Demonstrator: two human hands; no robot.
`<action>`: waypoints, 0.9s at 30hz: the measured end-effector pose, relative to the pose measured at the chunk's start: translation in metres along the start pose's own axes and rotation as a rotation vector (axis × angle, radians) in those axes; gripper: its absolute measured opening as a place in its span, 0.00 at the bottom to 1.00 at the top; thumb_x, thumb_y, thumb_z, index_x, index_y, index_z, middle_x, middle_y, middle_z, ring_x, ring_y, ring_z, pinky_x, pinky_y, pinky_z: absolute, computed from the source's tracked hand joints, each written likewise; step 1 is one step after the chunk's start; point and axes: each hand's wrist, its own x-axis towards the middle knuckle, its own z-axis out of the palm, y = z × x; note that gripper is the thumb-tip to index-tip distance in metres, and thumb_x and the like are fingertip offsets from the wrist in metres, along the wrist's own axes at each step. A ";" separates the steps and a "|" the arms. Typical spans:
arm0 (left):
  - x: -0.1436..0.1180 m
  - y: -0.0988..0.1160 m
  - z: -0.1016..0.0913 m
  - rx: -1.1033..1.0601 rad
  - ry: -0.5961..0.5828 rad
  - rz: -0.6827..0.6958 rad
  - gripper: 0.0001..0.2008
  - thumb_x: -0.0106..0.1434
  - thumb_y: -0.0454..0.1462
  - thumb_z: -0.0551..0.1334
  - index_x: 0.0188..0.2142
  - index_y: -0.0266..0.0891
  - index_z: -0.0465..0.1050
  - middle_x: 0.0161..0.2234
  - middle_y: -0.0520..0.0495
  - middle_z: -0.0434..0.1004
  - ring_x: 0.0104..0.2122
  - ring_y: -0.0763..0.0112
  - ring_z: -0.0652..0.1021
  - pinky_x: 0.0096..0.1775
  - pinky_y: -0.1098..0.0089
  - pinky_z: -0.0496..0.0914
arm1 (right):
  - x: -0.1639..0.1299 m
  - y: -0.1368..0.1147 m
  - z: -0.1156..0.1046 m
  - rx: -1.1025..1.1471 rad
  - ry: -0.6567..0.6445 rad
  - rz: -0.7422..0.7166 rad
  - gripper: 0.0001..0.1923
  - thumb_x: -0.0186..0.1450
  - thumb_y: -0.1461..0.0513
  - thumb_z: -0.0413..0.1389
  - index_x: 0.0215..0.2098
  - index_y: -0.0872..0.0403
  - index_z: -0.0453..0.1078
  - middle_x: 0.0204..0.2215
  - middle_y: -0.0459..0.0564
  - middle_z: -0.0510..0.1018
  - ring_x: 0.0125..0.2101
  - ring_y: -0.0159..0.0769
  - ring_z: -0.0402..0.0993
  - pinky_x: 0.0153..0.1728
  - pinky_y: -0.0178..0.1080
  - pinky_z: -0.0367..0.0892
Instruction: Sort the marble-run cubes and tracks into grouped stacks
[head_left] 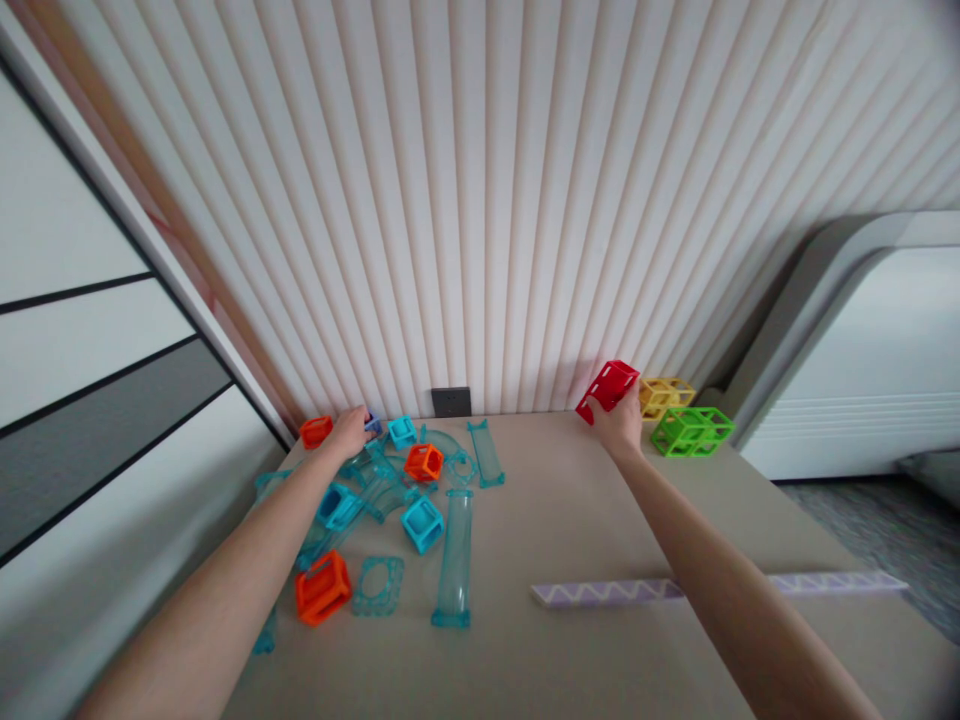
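Observation:
At the back right of the table, my right hand (619, 420) grips a red open-frame block (607, 388), which is tilted near the wall. Just right of it are a yellow frame block (666, 396) and a green frame block (691, 432). My left hand (350, 432) reaches to the back left, fingers closed around a small purple-blue cube (373, 425) that is mostly hidden. Beside that hand lie an orange cube (316, 432) and a light-blue cube (402, 432). Clear teal track pieces (382, 490) are heaped below it.
Nearer on the left are an orange cube (323, 588), a blue cube (422, 524), a square teal plate (379, 586) and a long clear teal chute (454, 560). A purple-and-white zigzag strip (607, 592) passes under my right forearm. A black socket (451, 402) is on the ribbed wall.

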 end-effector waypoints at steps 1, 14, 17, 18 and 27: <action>-0.001 0.000 -0.001 -0.020 0.005 0.000 0.07 0.55 0.33 0.67 0.33 0.39 0.70 0.37 0.40 0.80 0.43 0.55 0.79 0.43 0.66 0.69 | -0.005 -0.005 -0.001 0.079 -0.018 -0.031 0.43 0.62 0.54 0.56 0.70 0.60 0.47 0.57 0.67 0.72 0.53 0.55 0.72 0.53 0.52 0.68; -0.080 0.077 -0.066 -0.409 0.417 0.225 0.18 0.68 0.41 0.54 0.54 0.37 0.68 0.54 0.37 0.74 0.55 0.58 0.75 0.55 0.59 0.71 | -0.159 -0.067 -0.004 0.623 -0.240 -0.217 0.26 0.73 0.48 0.45 0.61 0.53 0.66 0.43 0.55 0.79 0.41 0.43 0.75 0.41 0.43 0.73; -0.139 0.125 -0.063 -0.759 0.271 0.438 0.29 0.68 0.47 0.60 0.65 0.42 0.59 0.57 0.38 0.73 0.56 0.58 0.75 0.54 0.58 0.73 | -0.189 -0.085 -0.001 0.666 -0.255 -0.254 0.24 0.75 0.48 0.43 0.59 0.51 0.68 0.43 0.54 0.79 0.44 0.44 0.75 0.45 0.44 0.72; -0.158 0.140 -0.058 -0.872 0.190 0.445 0.33 0.67 0.47 0.62 0.68 0.44 0.55 0.58 0.38 0.72 0.56 0.58 0.75 0.54 0.57 0.73 | -0.198 -0.092 0.000 0.683 -0.264 -0.267 0.23 0.75 0.49 0.43 0.58 0.51 0.69 0.44 0.53 0.79 0.45 0.43 0.75 0.47 0.45 0.72; -0.214 0.170 0.000 -1.487 0.064 0.277 0.28 0.62 0.51 0.66 0.56 0.40 0.70 0.54 0.38 0.78 0.55 0.52 0.78 0.56 0.56 0.72 | -0.242 -0.091 -0.007 0.593 -0.390 -0.509 0.22 0.77 0.56 0.43 0.65 0.49 0.63 0.53 0.56 0.75 0.53 0.42 0.73 0.56 0.43 0.69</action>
